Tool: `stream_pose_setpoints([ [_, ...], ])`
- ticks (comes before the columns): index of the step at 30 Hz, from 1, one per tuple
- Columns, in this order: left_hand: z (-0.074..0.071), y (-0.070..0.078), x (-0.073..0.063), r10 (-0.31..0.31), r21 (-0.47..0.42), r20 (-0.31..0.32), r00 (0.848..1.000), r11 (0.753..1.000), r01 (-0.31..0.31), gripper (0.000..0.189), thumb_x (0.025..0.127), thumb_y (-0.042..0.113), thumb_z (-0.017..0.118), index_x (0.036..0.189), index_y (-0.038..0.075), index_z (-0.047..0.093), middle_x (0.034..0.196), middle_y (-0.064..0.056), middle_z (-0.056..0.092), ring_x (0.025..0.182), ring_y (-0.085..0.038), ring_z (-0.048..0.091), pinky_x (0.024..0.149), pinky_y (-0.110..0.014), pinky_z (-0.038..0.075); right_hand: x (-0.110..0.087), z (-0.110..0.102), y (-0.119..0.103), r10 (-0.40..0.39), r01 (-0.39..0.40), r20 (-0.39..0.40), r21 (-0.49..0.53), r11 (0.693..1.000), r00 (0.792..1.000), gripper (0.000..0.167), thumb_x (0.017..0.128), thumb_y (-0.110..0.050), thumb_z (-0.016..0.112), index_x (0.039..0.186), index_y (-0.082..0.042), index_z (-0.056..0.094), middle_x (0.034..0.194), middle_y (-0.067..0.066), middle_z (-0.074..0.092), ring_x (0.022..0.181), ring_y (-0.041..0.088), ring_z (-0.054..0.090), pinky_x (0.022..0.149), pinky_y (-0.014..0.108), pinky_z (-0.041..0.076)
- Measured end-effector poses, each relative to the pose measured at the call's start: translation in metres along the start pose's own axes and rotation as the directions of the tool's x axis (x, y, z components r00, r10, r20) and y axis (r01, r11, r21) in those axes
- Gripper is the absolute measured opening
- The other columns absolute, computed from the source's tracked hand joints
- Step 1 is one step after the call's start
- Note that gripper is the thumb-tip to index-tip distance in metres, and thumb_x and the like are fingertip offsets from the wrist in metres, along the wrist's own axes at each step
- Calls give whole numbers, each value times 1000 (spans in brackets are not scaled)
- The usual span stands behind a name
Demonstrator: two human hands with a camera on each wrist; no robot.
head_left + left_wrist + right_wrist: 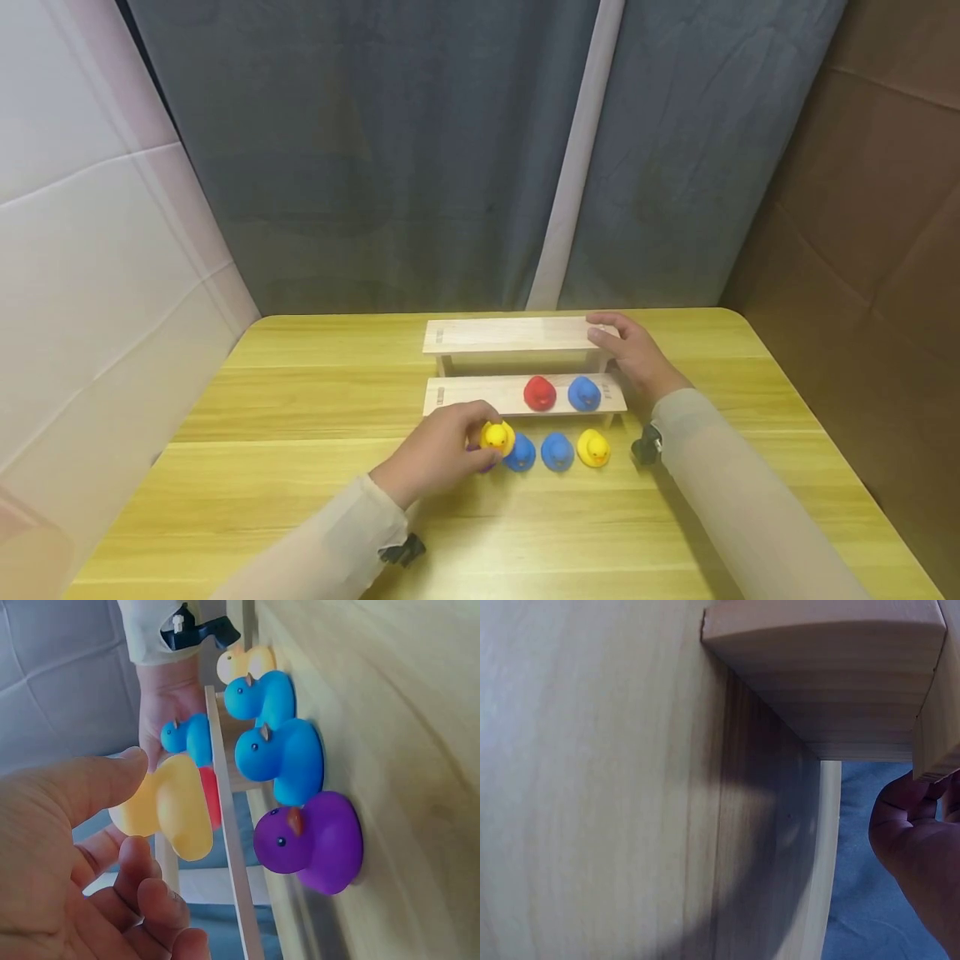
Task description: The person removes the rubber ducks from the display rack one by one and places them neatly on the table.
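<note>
My left hand (448,446) pinches a yellow rubber duck (497,437) between thumb and fingers, raised in front of the lower wooden shelf (480,392). Beneath it a purple duck (330,840) stands on the table, mostly hidden in the head view. To its right two blue ducks (557,452) and another yellow duck (593,448) form a row. A red duck (540,393) and a blue duck (584,394) sit on the lower shelf's right half. My right hand (633,354) grips the right end of the upper wooden shelf (510,335); some of its fingers are hidden.
The two shelves stand one behind the other on short legs near the back of the wood-grain table (300,483). Behind the table hangs a grey curtain (360,167). A white wall panel (97,225) flanks the left side, a brown one (862,208) the right.
</note>
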State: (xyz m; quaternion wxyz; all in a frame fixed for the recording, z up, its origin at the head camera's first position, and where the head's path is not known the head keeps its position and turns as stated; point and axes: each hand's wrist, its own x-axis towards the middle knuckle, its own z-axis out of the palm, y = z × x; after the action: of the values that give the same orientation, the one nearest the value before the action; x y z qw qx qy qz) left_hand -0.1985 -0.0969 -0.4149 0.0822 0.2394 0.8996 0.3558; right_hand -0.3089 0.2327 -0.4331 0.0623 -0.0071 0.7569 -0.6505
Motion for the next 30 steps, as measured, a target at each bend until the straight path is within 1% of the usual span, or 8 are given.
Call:
stream_pose_setpoints([
  [5,2,1,-6,14,21,5,1000,1000,-15,27,89,21,85,111,22,71,85,-2,64,73,-12,52,66,-28,47,0,-1,1,8,-8,3,2,1000,1000,50,106,-33,65,151,-15,53,166,8,38,148,34,42,127,51,29],
  [7,4,1,-8,17,18,11,1000,1000,-18,26,89,20,85,112,21,71,85,-1,64,73,-12,52,65,-27,47,0,-1,2,10,-10,6,-2,1000,1000,50,106,-34,66,151,-16,53,168,7,37,151,34,38,128,52,27],
  [9,5,1,-10,24,12,17,1000,1000,-24,26,89,18,85,111,20,71,87,3,64,74,-13,54,66,-27,49,0,-2,2,16,-16,6,-3,1000,1000,49,105,-34,65,150,-17,54,168,6,37,152,33,36,128,52,26],
  [12,8,1,-13,35,4,26,999,999,-35,24,89,17,84,109,20,70,88,7,63,76,-14,56,67,-27,50,1,-2,3,19,-19,6,12,1000,1000,49,105,-34,66,150,-17,53,165,9,40,149,34,40,127,52,28],
  [15,10,0,-15,42,9,28,999,999,-42,23,89,17,84,106,21,70,87,5,63,76,-13,56,68,-27,49,1,-1,4,30,-30,5,48,998,1000,49,105,-34,67,150,-18,53,162,9,43,144,33,45,126,50,32],
  [19,14,-1,-16,38,22,32,999,999,-38,22,87,18,85,103,23,69,84,5,62,75,-10,54,68,-27,47,1,0,3,37,-37,7,66,997,999,50,105,-34,67,151,-17,53,163,8,41,145,33,45,126,50,31],
  [24,18,-4,-18,43,16,38,998,999,-44,22,87,18,85,103,23,71,84,7,61,77,-10,54,70,-27,47,0,0,2,25,-25,7,49,998,1000,49,106,-31,65,150,-16,53,164,9,41,146,34,44,126,51,30],
  [30,21,-8,-21,39,4,58,998,999,-40,23,86,18,86,103,23,71,81,6,60,73,-8,52,66,-26,46,0,-1,2,15,-15,5,26,1000,1000,48,106,-31,65,150,-16,53,164,10,41,146,35,43,126,52,31],
])
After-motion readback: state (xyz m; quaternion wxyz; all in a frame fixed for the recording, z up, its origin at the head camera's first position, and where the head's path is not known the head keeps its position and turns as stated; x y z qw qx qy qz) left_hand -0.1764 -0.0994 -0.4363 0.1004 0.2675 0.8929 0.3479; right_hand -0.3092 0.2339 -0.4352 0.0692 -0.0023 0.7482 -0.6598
